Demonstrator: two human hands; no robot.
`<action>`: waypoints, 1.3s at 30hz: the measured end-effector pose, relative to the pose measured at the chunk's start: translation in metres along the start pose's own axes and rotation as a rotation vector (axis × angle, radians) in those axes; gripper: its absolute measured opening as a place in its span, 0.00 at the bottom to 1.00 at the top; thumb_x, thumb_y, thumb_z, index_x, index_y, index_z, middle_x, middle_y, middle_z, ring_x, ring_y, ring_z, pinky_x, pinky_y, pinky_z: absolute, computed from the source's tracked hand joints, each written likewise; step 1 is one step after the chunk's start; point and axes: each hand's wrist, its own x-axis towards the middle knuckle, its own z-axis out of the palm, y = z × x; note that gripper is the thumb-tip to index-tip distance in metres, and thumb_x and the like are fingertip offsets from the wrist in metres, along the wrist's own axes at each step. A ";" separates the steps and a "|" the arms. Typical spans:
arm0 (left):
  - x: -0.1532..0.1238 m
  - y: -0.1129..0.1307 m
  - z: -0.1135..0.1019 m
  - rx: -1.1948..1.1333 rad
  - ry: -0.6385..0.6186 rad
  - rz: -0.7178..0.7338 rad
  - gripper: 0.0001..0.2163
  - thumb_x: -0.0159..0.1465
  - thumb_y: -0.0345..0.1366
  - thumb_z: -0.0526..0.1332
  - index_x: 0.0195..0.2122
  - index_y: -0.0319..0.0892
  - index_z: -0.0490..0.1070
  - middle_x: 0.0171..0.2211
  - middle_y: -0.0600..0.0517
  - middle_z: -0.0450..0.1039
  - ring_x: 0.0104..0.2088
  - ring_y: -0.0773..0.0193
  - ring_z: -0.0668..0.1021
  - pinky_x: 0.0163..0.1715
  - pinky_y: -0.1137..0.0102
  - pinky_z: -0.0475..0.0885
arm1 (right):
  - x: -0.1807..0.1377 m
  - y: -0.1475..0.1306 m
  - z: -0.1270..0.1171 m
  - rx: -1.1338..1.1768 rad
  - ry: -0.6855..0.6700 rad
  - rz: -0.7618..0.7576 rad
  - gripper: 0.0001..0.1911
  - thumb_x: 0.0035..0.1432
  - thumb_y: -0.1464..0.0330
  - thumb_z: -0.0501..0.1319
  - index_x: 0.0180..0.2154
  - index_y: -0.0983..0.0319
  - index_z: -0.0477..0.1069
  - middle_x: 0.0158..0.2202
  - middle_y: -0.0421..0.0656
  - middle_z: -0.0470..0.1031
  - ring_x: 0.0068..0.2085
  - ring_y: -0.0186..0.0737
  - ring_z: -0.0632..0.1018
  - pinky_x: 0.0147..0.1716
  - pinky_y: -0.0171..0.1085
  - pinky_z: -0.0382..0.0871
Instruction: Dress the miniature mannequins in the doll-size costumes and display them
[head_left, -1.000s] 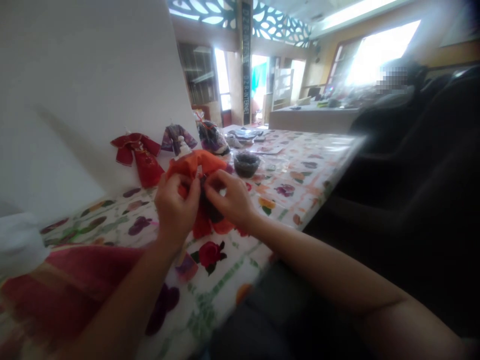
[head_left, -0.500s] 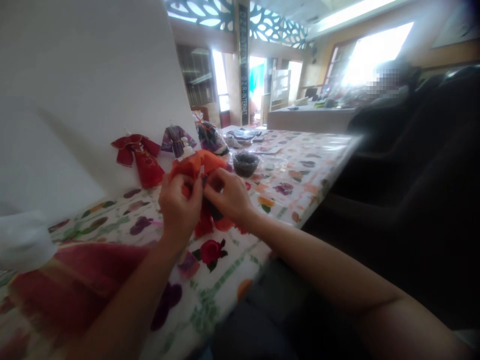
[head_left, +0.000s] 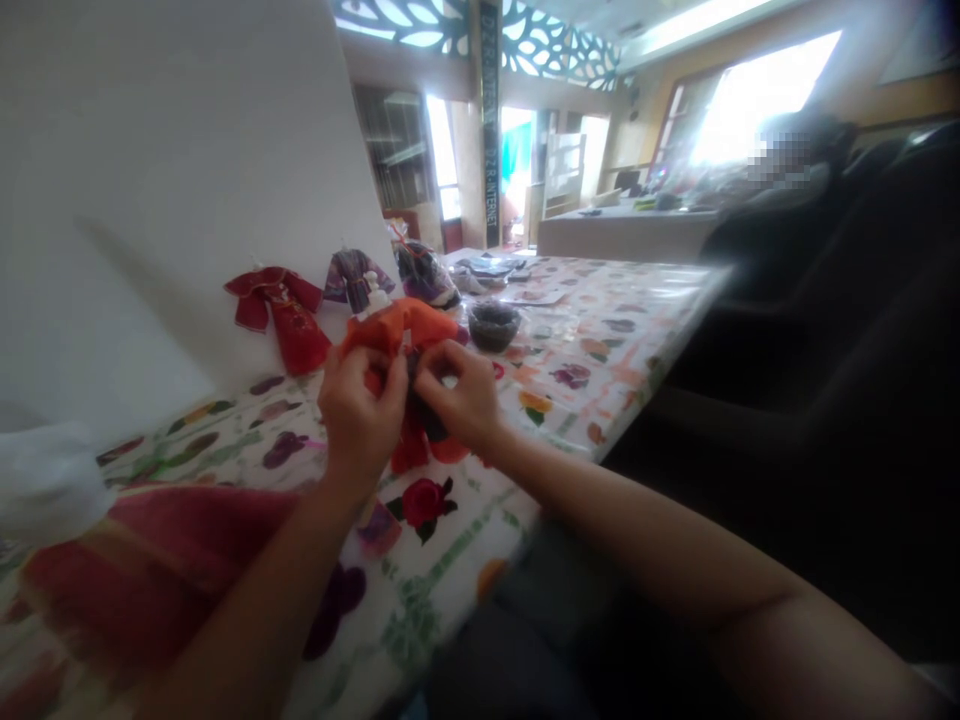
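A miniature orange garment (head_left: 424, 318) with red and dark green parts stands at the middle of the table, with a white knobbed form (head_left: 375, 292) just behind its top. My left hand (head_left: 356, 400) is closed in a pinch on the left of its front. From the right, my right hand (head_left: 465, 400) has thumb and forefinger pressed together at the dark part of the front, close to my left fingertips. A tiny pale bit shows between the two hands. Blur and my fingers hide the exact spot being gripped.
Against the white wall are a small red dress (head_left: 292, 320) and a small purple robe (head_left: 358, 280). Behind stand a wrapped bundle (head_left: 424, 272) and a dark bowl (head_left: 493, 325). Red cloth (head_left: 172, 550) and a white bag (head_left: 49, 480) lie left. A person (head_left: 795, 190) sits far right.
Both hands stay at the garment's front. My right fingertips have shifted slightly upward. The whole view has moved a little, with the garment still in the same place.
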 end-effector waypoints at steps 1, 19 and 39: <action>0.000 0.000 0.000 -0.001 -0.002 -0.004 0.08 0.61 0.36 0.64 0.27 0.44 0.67 0.29 0.52 0.68 0.33 0.60 0.72 0.39 0.65 0.69 | -0.001 0.000 0.000 0.020 0.009 0.008 0.03 0.49 0.70 0.61 0.25 0.60 0.68 0.24 0.36 0.72 0.26 0.33 0.71 0.29 0.34 0.66; -0.001 0.002 -0.001 -0.019 0.005 -0.008 0.09 0.61 0.36 0.65 0.26 0.44 0.67 0.28 0.52 0.67 0.32 0.61 0.73 0.39 0.64 0.69 | -0.001 0.004 -0.007 0.069 -0.026 -0.017 0.08 0.56 0.66 0.60 0.26 0.60 0.66 0.25 0.37 0.70 0.28 0.33 0.70 0.29 0.34 0.65; -0.001 0.001 0.000 -0.002 0.014 0.007 0.08 0.61 0.36 0.64 0.27 0.43 0.68 0.29 0.52 0.67 0.32 0.61 0.73 0.38 0.65 0.69 | -0.002 0.004 -0.005 -0.001 -0.031 0.001 0.03 0.49 0.70 0.60 0.25 0.60 0.68 0.24 0.37 0.71 0.26 0.33 0.70 0.29 0.34 0.64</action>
